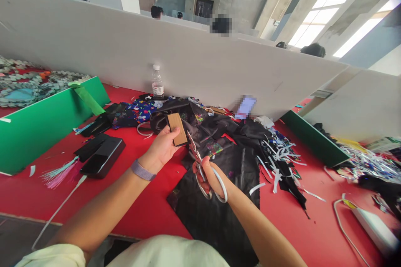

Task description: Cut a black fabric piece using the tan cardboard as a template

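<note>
Wooden block (177, 128) clamped in left hand (161, 147), scissors (194, 149) gripped in right hand (212, 175) just beside it: likely trimming, the next cut calling for a steady hold.

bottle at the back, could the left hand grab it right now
Probably not as things stand: the left hand is gripping a wood-coloured block, and crumpled dark fabric lies between it and the bottle.

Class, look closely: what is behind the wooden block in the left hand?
Crumpled black fabric shows beyond the wooden block. Whatever lies directly behind it, covered by the block and the left hand, cannot be seen.
</note>
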### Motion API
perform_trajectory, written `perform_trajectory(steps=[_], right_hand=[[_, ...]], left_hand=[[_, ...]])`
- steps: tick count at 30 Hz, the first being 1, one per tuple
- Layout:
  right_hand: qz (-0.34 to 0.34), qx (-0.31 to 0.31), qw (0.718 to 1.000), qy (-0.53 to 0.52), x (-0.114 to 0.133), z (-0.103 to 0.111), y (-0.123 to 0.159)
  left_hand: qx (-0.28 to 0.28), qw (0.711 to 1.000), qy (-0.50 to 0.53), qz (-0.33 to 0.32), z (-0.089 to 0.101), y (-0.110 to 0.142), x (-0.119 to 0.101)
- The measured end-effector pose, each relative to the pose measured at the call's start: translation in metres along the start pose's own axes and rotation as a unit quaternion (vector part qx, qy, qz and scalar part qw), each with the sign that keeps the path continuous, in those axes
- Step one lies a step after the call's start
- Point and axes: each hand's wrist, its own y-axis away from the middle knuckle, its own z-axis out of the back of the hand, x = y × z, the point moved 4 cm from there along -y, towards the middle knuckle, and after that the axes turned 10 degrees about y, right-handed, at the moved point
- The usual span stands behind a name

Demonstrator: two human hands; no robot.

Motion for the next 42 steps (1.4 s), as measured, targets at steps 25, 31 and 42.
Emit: perform_trajectory(steps=[25, 31, 42], right_hand=[[0.042, -0.003, 0.999, 0.001, 0.005, 0.024, -0.032], [0.044, -0.009, 0.999, 0.002, 0.003, 0.032, -0.035], [0.019, -0.025, 0.999, -0.016, -0.007, 0.034, -0.039]], left_hand=[[0.011, 0.999, -0.042, -0.014, -0.017, -0.032, -0.016], [0.024, 0.999, -0.039, 0.004, -0.020, -0.047, -0.007], [0.021, 0.999, -0.034, 0.032, -0.018, -0.059, 0.002]])
